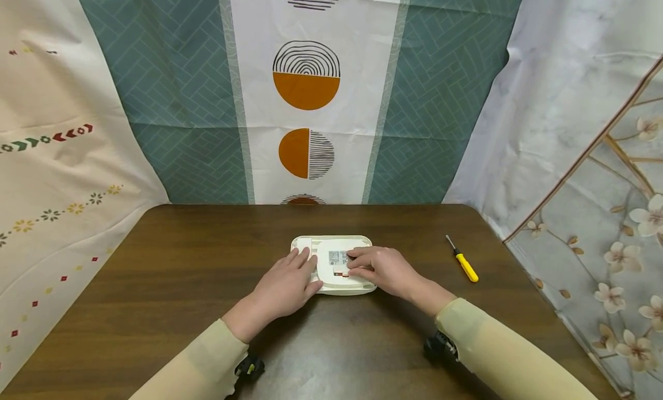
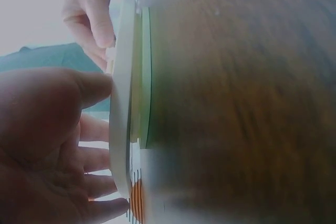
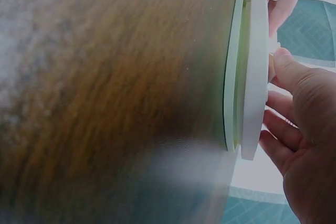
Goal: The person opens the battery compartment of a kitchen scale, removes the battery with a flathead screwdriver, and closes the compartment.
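A white device (image 1: 328,244) with rounded corners lies on the brown table, its face with a printed label (image 1: 336,257) upward. Beside the label is a small recess (image 1: 340,273) showing a bit of red, perhaps a battery compartment. My left hand (image 1: 286,282) rests on the device's left side, fingers spread and fairly straight. At the recess, my right hand (image 1: 389,269) pinches a small pale piece (image 3: 271,69) between thumb and forefinger; its kind is mostly hidden by the fingers. In the right wrist view, the other right fingers touch the device's edge.
On the right side of the table lies a screwdriver (image 1: 463,261) with a yellow handle, its tip pointing away. Patterned cloths (image 1: 435,101) hang behind the table (image 1: 217,233) and along both sides. Below the device's white edge, a pale green layer (image 2: 146,77) shows in the wrist views.
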The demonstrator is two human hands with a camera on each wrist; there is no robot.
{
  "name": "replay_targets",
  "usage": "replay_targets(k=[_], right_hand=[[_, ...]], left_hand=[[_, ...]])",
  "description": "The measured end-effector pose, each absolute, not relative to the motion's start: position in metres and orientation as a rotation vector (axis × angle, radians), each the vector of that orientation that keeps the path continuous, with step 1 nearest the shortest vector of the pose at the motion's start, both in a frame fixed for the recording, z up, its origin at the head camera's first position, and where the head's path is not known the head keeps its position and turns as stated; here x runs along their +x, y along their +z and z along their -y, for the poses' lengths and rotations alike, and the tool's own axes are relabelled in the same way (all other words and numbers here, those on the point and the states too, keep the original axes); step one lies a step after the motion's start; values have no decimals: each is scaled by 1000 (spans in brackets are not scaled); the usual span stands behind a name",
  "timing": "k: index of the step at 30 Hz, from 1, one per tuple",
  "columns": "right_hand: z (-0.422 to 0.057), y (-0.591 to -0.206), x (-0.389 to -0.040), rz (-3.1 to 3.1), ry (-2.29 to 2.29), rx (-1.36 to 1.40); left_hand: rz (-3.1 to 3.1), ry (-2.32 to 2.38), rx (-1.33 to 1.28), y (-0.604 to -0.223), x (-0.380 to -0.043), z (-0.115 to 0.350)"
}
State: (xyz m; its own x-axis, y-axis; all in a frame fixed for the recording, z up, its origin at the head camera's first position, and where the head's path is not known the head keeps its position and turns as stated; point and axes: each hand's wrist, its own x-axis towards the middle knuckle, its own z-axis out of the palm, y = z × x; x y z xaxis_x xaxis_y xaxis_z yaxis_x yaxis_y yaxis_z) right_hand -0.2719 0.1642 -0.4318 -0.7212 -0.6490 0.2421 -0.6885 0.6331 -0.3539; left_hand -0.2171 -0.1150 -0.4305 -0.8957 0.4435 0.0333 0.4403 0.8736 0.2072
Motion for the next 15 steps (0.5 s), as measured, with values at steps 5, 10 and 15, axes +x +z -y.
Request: replay_targets(k=[5,10,15], right_hand=[[-165,-432,-270,2750,679,1148],[-168,-434,-268,2717,655,1169],[-170,-436,-266,2623,618,1241]], left_hand=[[-3030,325,720,-432,-217,115],[-3036,314,728,-432,-217,115],[-3036,298,725,-431,-217,116]])
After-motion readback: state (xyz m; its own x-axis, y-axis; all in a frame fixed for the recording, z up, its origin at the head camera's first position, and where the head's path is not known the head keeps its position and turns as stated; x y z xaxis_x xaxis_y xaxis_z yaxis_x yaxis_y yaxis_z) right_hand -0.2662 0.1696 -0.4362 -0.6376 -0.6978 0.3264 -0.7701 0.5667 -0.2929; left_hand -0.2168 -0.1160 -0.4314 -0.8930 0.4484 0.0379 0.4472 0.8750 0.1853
